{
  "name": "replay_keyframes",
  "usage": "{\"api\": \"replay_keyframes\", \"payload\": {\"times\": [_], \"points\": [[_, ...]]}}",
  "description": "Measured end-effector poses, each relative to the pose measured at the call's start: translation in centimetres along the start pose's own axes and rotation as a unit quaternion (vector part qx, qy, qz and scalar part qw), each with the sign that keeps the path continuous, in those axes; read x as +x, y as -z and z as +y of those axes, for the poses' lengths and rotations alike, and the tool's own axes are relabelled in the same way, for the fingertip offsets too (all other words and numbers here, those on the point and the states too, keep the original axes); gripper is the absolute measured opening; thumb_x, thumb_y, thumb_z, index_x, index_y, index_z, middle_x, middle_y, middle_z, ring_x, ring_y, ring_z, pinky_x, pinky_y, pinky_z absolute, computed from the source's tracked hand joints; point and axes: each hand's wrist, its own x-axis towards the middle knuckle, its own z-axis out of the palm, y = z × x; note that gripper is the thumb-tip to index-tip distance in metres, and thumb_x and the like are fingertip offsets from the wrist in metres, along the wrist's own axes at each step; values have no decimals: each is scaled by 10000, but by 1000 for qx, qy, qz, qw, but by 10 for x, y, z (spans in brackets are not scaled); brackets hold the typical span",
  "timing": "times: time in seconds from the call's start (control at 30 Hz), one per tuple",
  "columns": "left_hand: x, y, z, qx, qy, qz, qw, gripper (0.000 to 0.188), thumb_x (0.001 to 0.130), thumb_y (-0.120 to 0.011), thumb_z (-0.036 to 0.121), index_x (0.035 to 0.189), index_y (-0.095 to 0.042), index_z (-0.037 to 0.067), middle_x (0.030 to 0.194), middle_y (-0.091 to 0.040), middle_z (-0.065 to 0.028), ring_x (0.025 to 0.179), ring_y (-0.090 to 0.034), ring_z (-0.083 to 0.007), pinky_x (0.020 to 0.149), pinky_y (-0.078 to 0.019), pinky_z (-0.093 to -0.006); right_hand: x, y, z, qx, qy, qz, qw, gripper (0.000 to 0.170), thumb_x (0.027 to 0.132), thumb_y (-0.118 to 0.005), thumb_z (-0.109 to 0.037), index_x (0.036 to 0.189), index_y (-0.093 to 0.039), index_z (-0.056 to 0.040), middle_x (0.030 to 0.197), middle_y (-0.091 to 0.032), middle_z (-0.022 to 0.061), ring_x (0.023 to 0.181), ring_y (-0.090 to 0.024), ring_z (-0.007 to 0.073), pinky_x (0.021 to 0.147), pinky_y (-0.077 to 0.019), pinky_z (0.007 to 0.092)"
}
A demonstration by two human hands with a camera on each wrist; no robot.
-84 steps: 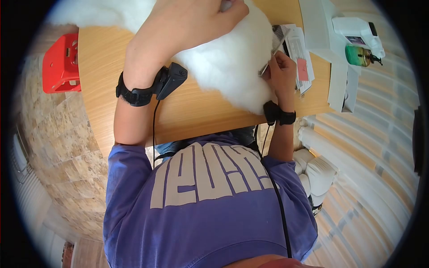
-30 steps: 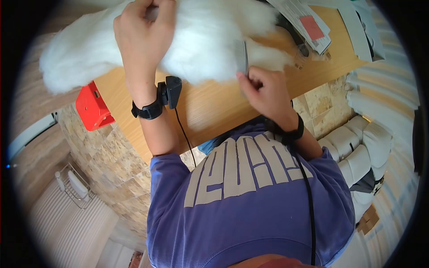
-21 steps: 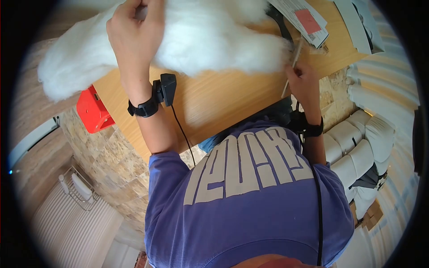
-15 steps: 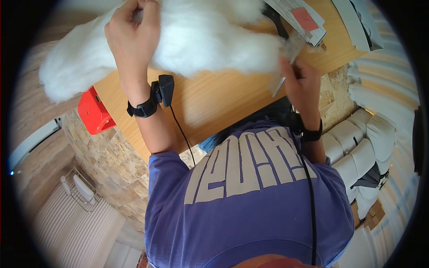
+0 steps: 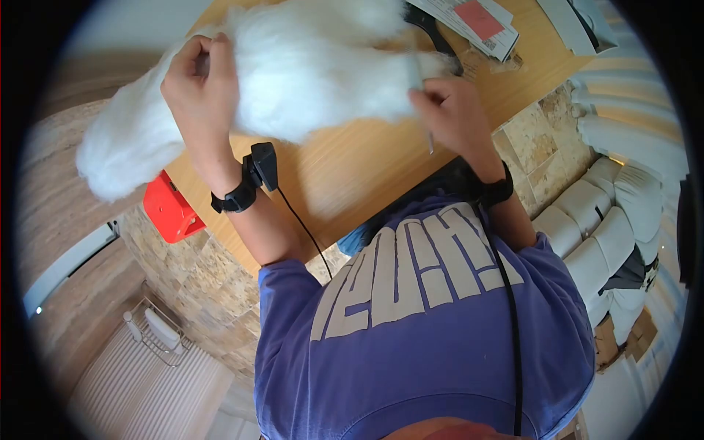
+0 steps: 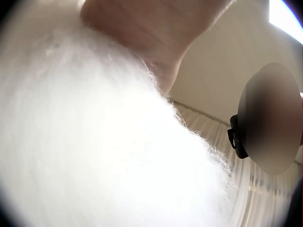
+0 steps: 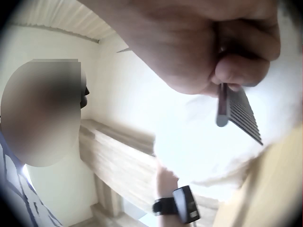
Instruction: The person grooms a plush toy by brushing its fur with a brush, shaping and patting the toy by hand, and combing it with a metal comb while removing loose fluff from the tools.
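Across the bench [image 5: 330, 180] the white fleece [image 5: 315, 81] is laid; at its right end the comb [image 7: 240, 113] is held crosswise by the right grip [image 5: 452, 114]; at its left part the left grip [image 5: 199, 99] is placed, hold unclear.

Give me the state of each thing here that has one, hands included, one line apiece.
Silver metal comb: held, teeth exposed.
Right hand: fingers curled round the comb.
Long white fluffy mass: spread over the light-brown wooden table, one end past its edge.
Left hand: fingers bent, against the fluffy mass; grip unclear.
Pink-marked white printed papers: overlapping on the table.
Curved black object: lying beside the papers.
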Motion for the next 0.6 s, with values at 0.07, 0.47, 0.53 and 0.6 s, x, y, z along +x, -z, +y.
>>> {"api": "replay_keyframes", "payload": {"times": [0.07,0.47,0.53,0.6], "points": [[2,0,-1,1,-4,4,1000,297,954,-655,196,808,-565,-46,654,-447,33,645,-355,-71,571,-292,-261,0,8,27,-10,-38,32,999,336,901,-679,-246,744,-637,48,605,-619,182,501,-589,275,531,-450,372],[10,9,-23,-17,-1,40,999,294,967,-661,184,785,-572,-29,661,-460,45,643,-364,-64,571,-284,-256,-16,35,1,54,8,130,990,366,981,-697,-230,716,-617,10,534,-558,60,465,-472,94,455,-356,308],[10,11,-27,-15,0,35,999,296,967,-663,185,785,-570,-29,662,-461,45,643,-363,-63,570,-282,-256,-9,7,-31,79,67,64,993,347,980,-689,-221,730,-628,12,530,-570,82,445,-527,146,458,-385,323],[11,11,-25,-15,4,31,999,299,967,-664,186,784,-567,-30,663,-462,45,643,-362,-63,569,-280,-256,-2,-14,-51,81,114,33,990,333,978,-680,-208,737,-633,17,529,-578,102,438,-559,183,461,-404,335]]}}
